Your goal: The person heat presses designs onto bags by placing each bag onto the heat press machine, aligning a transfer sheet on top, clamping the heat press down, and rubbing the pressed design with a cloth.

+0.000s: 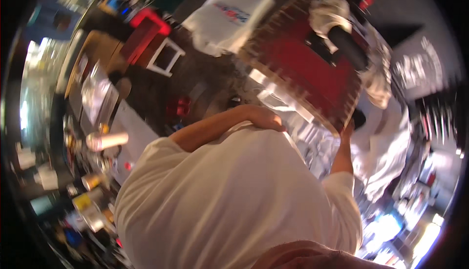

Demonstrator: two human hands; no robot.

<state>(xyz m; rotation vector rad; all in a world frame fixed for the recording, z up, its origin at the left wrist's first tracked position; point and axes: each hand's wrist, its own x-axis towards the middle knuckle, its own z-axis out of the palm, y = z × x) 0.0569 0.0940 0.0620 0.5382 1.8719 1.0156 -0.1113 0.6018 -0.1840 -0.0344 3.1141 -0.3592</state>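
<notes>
My left hand (pixel 267 118) is bent in across the front of my white shirt (pixel 234 186), its fingers curled near the shirt's lower edge. Whether it holds anything is hidden. Farther right, my right hand (pixel 346 130) is at the near corner of a board with a red top and a brown stitched border (pixel 298 61). Its fingers are smeared, so its grip does not show. A dark rounded object (pixel 359 118) lies just beside that hand. On the board are a dark cylindrical object (pixel 348 47) and a bunched pale cloth (pixel 330 16).
Beyond the board's left side lies a white sack with printing (pixel 229 16). A white frame-like stool (pixel 166 57) and a red object (pixel 146 34) stand farther left. White fabric (pixel 383 144) hangs at the right. A cluttered worktop (pixel 132 132) runs along the left.
</notes>
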